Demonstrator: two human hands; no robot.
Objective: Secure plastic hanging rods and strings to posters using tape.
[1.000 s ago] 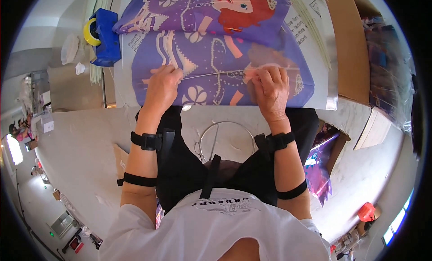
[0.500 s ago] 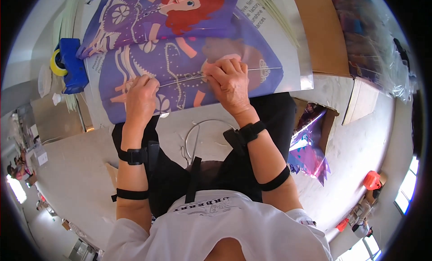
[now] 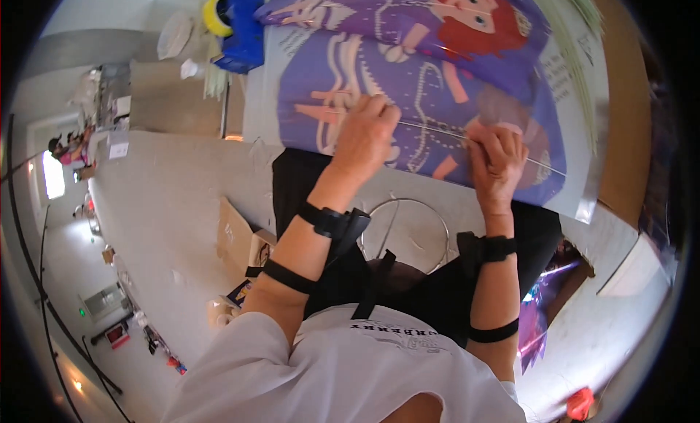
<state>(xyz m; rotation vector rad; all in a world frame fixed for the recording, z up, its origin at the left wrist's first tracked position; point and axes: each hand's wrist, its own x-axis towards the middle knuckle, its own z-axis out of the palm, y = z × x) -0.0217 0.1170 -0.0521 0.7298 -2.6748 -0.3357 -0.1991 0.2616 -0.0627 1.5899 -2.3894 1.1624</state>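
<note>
Here, you pinch the thin pale rod [image 3: 434, 130] with a narrow grip in both your left hand [image 3: 367, 131] and your right hand [image 3: 499, 158] — it lies across the purple printed film [image 3: 401, 91], which rests on a white sheet [image 3: 263, 102], the blue tape dispenser [image 3: 244, 44] near its far left.

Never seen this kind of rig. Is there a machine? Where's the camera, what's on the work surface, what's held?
No machine: these are a person's bare hands, with black straps around the forearms. The view comes from a fisheye camera on the head, looking down, so edges bend. Purple printed sheeting covers much of the surface, with a blue tape dispenser beside it and pale thin sticks at right. A thin pale rod runs between the left hand and right hand; both grip along it. Whether they also pinch the sheeting is unclear.
</note>
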